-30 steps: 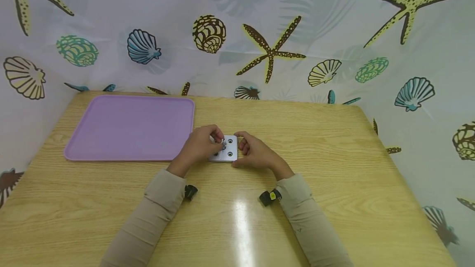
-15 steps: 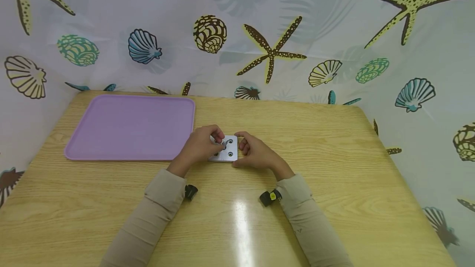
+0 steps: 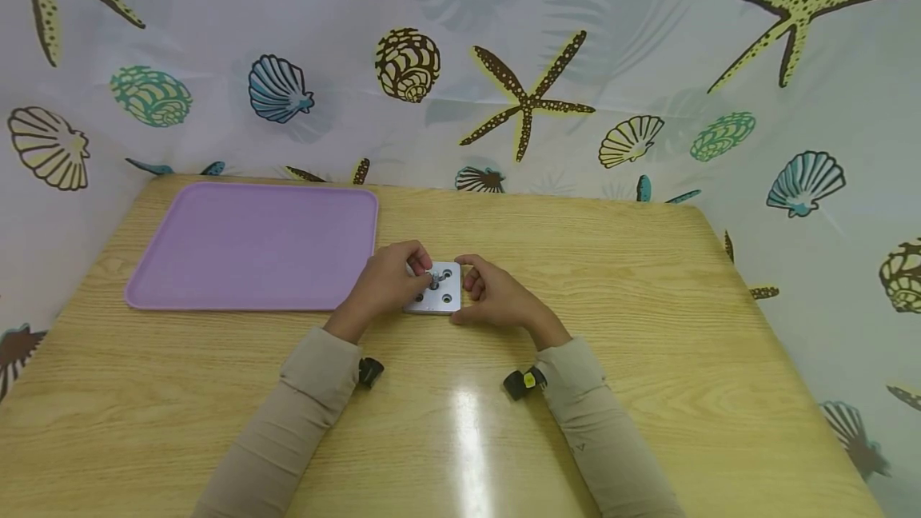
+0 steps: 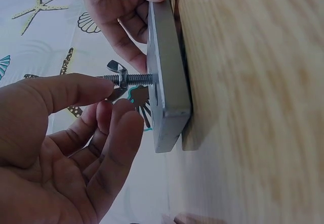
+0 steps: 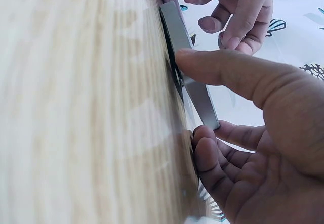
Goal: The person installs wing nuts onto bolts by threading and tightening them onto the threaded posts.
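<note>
A square silver metal plate point(image 3: 453, 288) with holes near its corners lies flat near the middle of the table. From its centre rises a threaded bolt point(image 4: 140, 79), with a wing nut point(image 4: 122, 77) part way along the thread, clear of the plate's face. My left hand point(image 3: 388, 280) pinches the wing nut, the thumb against one side and curled fingers close by the other wing. My right hand point(image 3: 504, 298) grips the plate's right side, its thumb point(image 5: 195, 64) on the near edge and a finger at the far corner. The bolt's lower end is hidden.
To the left a purple tray point(image 3: 252, 309) lies on the wooden table point(image 3: 576, 254), its right edge close to my left hand. A white cloth with shells and starfish point(image 3: 525, 102) hangs behind and at both sides. Black wrist cameras point(image 3: 524, 382) sit below each cuff.
The wing nut has turned, and one wing now shows pointing to the right beside my left fingertips. My left fingers have shifted slightly; my right hand and the plate stay where they were.
</note>
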Demonstrator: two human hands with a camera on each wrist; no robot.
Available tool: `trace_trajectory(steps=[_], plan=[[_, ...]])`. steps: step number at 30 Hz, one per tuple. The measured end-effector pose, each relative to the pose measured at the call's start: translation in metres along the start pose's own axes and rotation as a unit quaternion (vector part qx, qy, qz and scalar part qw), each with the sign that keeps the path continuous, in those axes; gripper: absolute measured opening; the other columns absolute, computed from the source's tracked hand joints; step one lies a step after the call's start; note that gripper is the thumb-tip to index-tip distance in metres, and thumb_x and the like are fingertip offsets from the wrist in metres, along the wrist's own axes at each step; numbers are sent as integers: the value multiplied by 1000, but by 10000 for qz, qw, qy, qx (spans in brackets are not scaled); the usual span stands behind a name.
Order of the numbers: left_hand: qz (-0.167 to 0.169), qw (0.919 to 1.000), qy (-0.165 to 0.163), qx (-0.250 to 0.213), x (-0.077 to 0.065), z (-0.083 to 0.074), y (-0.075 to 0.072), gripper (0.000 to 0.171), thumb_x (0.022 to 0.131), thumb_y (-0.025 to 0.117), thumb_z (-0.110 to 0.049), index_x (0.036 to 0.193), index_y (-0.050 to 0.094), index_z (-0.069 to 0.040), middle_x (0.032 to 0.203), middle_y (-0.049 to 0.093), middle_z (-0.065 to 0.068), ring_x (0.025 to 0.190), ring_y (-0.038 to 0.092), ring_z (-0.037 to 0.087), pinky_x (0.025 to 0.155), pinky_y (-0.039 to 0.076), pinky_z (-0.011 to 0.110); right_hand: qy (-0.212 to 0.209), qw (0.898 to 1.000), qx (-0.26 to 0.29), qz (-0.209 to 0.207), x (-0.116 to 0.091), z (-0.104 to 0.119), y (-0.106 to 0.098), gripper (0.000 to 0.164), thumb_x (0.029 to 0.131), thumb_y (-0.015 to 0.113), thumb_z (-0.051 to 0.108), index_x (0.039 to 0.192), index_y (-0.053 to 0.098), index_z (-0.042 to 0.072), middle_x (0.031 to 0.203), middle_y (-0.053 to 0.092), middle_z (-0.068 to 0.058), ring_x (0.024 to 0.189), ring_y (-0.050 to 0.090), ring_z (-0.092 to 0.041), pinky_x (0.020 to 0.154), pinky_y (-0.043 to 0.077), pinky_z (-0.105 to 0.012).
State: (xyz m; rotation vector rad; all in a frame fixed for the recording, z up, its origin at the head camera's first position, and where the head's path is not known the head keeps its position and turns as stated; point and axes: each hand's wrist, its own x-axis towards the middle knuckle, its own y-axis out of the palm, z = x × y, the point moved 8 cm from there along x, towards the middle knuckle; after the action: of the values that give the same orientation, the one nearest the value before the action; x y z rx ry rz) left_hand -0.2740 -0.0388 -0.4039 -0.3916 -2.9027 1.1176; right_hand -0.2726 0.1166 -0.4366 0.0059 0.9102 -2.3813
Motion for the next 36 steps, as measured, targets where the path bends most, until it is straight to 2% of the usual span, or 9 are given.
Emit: trace_trajectory(steps=[6,14,22,36], plan=[[37,10000,58,-27,0,-2,0,9,86,69,-13,93,64,-11,92,70,6,79,59,18,67,42,26,16,10000,11,2,1,-2,0,85,78,85,16,148,37,8,106,53,-8,88,48,-17,83,44,-30],[294,9995,102,-68,-1,-3,5,24,79,79,-11,99,65,-10,98,69,7,85,59,19,74,43,28,-37,10000,12,5,0,-1,0,84,79,84,16,148,37,8,106,53,-8,88,48,-17,84,44,-31],[252,9996,95,-34,-1,-4,4,17,83,72,-10,98,65,-10,97,70,8,83,61,19,67,43,26,29,10000,0,12,0,-2,0,85,79,85,16,148,37,9,106,53,-8,89,49,-17,84,44,-31],[78,9999,125,70,1,-1,4,11,87,66,-11,98,66,-11,95,70,5,84,59,19,71,42,28,3,10000,16,6,1,-1,0,85,78,85,16,148,38,9,107,53,-8,89,49,-17,84,44,-30]])
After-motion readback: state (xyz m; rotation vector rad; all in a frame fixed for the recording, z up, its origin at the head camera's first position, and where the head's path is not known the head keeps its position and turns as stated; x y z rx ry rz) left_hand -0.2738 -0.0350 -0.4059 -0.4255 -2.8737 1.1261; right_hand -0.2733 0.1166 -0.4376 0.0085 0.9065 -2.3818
